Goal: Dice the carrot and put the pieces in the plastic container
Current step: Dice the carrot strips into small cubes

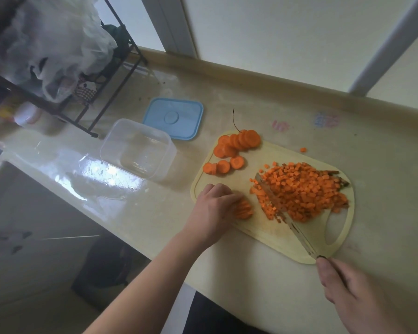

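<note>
This is a home kitchen. A glossy cream worktop with a raised back edge runs under a window, and on it lies a pale cutting board carrying carrot slices and a heap of diced carrot, with a knife across it. Left of the board stand a clear plastic container and its blue lid, and further left a black wire rack holds crumpled plastic bags.
</note>
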{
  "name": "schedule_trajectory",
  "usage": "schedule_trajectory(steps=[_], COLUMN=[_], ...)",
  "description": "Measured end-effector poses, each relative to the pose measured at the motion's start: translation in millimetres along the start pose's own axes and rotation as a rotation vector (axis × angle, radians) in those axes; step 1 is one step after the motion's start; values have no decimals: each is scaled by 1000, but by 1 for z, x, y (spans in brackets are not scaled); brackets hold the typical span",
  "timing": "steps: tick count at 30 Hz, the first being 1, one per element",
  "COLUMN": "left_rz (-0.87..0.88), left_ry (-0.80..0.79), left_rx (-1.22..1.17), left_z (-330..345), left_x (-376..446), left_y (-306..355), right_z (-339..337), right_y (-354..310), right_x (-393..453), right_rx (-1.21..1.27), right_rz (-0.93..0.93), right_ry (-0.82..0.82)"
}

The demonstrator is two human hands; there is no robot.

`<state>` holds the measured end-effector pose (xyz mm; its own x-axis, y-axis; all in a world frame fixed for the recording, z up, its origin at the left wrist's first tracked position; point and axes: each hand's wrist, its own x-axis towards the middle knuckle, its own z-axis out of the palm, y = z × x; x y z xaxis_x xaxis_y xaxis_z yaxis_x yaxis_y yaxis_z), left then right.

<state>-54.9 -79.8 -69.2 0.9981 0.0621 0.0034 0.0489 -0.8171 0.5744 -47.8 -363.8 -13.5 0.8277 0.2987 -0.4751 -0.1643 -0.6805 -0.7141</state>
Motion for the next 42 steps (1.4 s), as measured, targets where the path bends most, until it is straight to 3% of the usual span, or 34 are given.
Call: schedule_trajectory(steps=[20,29,42], left_rz=[17,232,239], left_ry=[-214,-200,-203], left_rx=[132,365,327], left_z=[-19,-20,-21], left_x=[29,36,31], left_y=[3,1,-4], right_z=[-2,-5,-9], right_y=[7,7,6], right_x=[-2,-5,-5], right_rx=[8,15,45], right_rz=[7,9,28], right_ry=[34,44,49])
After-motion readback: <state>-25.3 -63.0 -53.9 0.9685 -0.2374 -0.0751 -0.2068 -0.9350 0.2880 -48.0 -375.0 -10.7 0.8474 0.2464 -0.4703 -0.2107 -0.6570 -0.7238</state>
